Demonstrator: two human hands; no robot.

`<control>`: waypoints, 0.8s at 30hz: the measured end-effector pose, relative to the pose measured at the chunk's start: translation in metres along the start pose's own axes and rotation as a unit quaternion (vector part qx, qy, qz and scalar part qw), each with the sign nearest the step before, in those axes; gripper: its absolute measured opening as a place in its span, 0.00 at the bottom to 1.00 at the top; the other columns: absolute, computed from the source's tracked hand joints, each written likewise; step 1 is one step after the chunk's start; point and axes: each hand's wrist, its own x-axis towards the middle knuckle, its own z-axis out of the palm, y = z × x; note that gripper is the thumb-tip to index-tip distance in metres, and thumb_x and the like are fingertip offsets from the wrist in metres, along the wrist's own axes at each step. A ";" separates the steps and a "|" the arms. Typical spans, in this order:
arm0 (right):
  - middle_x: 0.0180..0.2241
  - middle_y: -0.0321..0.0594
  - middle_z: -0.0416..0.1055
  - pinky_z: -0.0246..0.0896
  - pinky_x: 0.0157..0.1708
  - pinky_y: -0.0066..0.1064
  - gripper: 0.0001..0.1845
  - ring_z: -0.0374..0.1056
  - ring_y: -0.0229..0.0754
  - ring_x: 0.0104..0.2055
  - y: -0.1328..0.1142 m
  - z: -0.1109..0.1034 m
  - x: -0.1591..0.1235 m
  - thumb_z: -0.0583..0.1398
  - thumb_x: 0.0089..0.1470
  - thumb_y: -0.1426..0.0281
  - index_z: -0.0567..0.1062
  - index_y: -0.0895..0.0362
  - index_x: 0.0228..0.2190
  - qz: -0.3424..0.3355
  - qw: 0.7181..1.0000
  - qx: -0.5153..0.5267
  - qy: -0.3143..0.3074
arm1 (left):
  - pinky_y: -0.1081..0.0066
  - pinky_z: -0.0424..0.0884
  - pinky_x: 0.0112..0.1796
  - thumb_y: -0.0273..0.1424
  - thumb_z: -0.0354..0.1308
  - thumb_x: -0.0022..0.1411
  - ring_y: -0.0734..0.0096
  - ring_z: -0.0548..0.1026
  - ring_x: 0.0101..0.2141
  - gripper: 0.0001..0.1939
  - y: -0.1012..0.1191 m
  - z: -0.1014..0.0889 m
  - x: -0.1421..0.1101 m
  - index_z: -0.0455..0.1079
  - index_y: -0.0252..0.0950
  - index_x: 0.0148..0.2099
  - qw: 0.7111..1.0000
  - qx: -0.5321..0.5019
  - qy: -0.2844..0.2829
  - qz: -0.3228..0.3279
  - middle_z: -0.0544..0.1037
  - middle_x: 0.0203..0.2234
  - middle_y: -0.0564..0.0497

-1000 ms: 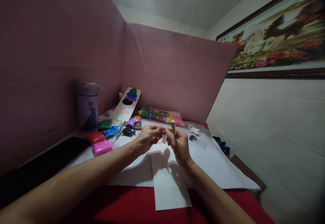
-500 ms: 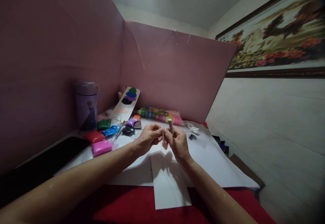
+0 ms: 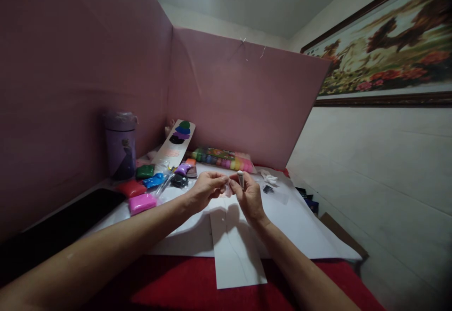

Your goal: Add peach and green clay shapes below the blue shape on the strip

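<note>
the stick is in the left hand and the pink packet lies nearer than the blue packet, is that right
No: the head view shows the stick in the right hand, not the left hand. The pink packet does lie nearer than the blue packet.

"What's in the right hand [image 3: 250, 199]?"

"A slim stick [image 3: 241, 179], like a pen, pale with a light rounded end. It stands nearly upright, poking up above that hand's fingers; its lower part is hidden in the grip."

"And between the hands?"

"A small, pale pinkish piece [image 3: 228, 190], just below the fingertips where the left hand [image 3: 208, 191] meets the right. It's too small to make out its exact shape."
</note>
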 end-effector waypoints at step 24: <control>0.20 0.34 0.67 0.55 0.22 0.25 0.14 0.59 0.35 0.21 0.003 0.001 -0.001 0.62 0.46 0.59 0.75 0.59 0.25 -0.010 0.997 -0.080 -0.013 | 0.75 0.42 0.17 0.31 0.68 0.38 0.85 0.52 0.12 0.14 0.000 -0.010 0.007 0.65 0.32 0.21 1.000 -0.005 0.014 -0.018 0.59 0.09 0.59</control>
